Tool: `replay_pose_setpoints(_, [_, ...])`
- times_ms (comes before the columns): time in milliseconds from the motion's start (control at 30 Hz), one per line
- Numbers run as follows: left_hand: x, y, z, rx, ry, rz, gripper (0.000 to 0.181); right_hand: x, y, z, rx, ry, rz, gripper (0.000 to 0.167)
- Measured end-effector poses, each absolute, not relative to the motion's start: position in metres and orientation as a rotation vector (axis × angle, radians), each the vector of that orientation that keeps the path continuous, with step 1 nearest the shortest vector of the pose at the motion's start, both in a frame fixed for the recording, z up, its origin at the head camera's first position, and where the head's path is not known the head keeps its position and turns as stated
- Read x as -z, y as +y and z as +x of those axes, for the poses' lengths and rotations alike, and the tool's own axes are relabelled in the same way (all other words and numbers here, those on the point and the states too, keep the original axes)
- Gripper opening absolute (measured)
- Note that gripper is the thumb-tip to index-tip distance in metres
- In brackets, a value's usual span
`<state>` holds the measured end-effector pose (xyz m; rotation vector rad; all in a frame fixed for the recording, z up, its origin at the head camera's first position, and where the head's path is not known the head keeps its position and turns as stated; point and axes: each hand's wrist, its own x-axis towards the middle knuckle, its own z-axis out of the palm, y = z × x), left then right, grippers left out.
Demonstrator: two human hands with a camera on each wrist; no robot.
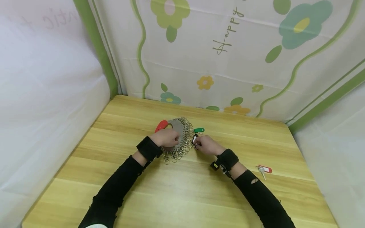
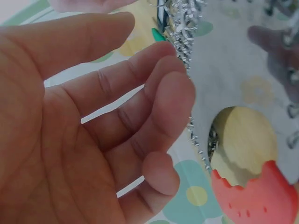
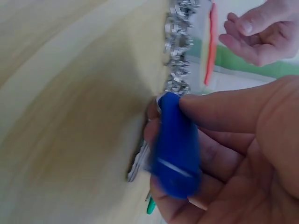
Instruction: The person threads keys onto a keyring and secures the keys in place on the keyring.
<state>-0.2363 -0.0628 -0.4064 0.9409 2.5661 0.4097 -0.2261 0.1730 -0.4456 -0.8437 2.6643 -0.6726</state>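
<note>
A curved grey metal plate (image 1: 178, 127) with many small rings along its edge and a red, watermelon-like part (image 2: 254, 198) lies on the table. Over this plate hovers my left hand (image 1: 166, 138); in the left wrist view its fingers are loosely bent with nothing in them. At the plate's right edge, my right hand (image 1: 208, 145) pinches a blue key tag (image 3: 177, 149) between thumb and fingers. A silver key (image 3: 138, 163) hangs beside that tag. In the head view, a dark tag with a white label (image 1: 195, 138) shows at the right fingertips; whether it is the blue one, I cannot tell.
A green key tag (image 1: 199, 130) lies just beyond the right hand, near the rings. Farther right on the wooden table (image 1: 176, 196) is a red key tag (image 1: 266, 169) with a key (image 1: 262, 171). Printed fabric walls (image 1: 176, 63) enclose the back and sides.
</note>
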Motion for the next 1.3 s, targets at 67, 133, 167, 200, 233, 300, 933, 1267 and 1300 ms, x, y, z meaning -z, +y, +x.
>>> replay_pose_setpoints(67, [0.406,-0.064,-0.237,-0.395,2.562,0.947,0.014,0.444,0.174,-0.225,0.657,2.668,-0.911,0.015])
replay_pose_setpoints(133, [0.405,-0.065,-0.237,-0.381,2.562,0.955,0.014,0.443,0.176,-0.225,0.661,2.666,-0.977,0.015])
replay_pose_setpoints(167, [0.405,-0.065,-0.237,-0.376,2.564,0.959,0.014,0.443,0.176,-0.225,0.656,2.666,-1.002,0.015])
replay_pose_setpoints(200, [0.404,-0.065,-0.237,-0.38,2.562,0.959,0.014,0.443,0.177,-0.225,0.654,2.663,-1.024,0.015])
replay_pose_setpoints(233, [0.404,-0.066,-0.237,-0.375,2.564,0.961,0.014,0.443,0.177,-0.225,0.645,2.661,-1.04,0.016])
replay_pose_setpoints(300, [0.405,-0.066,-0.238,-0.37,2.568,0.965,0.013,0.444,0.178,-0.225,0.626,2.668,-1.066,0.016])
replay_pose_setpoints(933, [0.415,-0.055,-0.232,-0.349,2.632,0.984,0.02,0.44,0.245,-0.198,0.466,2.943,-0.815,0.012])
replay_pose_setpoints(1267, [0.42,-0.048,-0.226,-0.275,2.654,1.114,0.019,0.443,0.322,-0.162,0.399,3.008,-0.509,0.019])
replay_pose_setpoints(1300, [0.421,-0.047,-0.226,-0.266,2.658,1.128,0.02,0.442,0.327,-0.158,0.397,3.003,-0.474,0.021])
